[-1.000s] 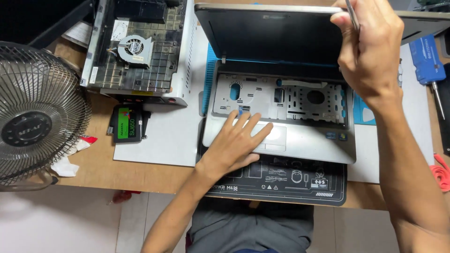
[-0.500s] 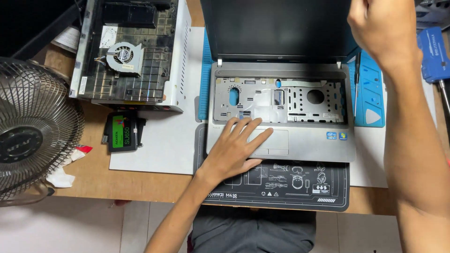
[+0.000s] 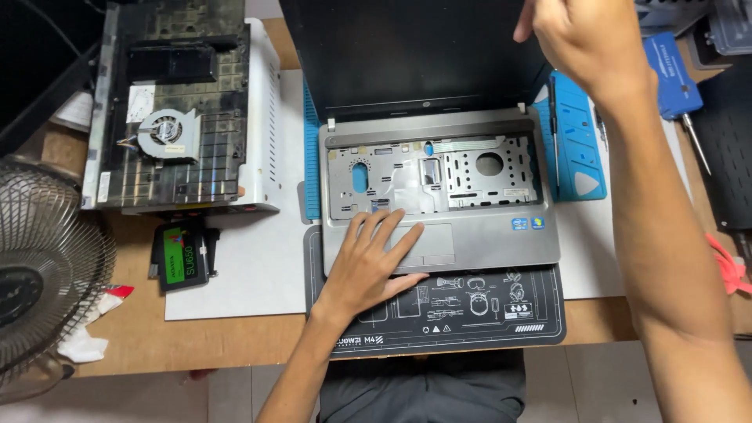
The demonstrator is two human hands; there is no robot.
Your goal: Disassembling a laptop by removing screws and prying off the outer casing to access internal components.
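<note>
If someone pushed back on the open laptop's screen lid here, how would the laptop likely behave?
The laptop would probably tip or slide little: the left hand presses its palm rest flat. The lid, gripped by the right hand, likely pivots stiffly. The keyboardless deck looks fragile.

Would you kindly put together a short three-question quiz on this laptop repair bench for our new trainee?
1. True or false: the laptop has its keyboard fitted.
2. Where does the left hand rest? A) on the desk fan B) on the palm rest by the touchpad C) on the blue tray
3. Fill in: the right hand is at the top edge of the laptop's ____.

Key: 1 false; 2 B; 3 screen lid.
</note>
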